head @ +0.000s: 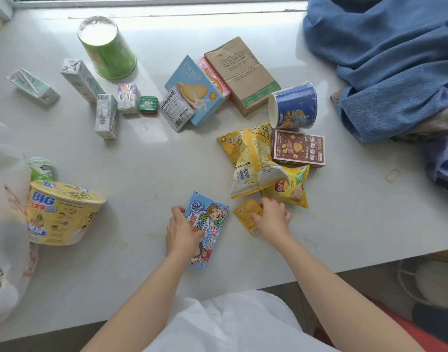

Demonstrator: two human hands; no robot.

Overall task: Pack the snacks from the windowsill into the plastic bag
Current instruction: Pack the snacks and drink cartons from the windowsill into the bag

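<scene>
Hands both busy: left hand (180,233) curled round the box (209,226), right hand (272,217) pinching the sachet (247,215), probably grabbing two for the bag (4,224) at 9 o'clock.

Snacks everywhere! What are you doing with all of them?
A person is packing snacks off the windowsill into a plastic bag at the left. The left hand grips a blue cartoon box, and the right hand is on a small yellow packet. A big yellow noodle bowl and a green can lie at the bag's mouth. Milk cartons, cups, chips and boxes are not packed yet.
</scene>
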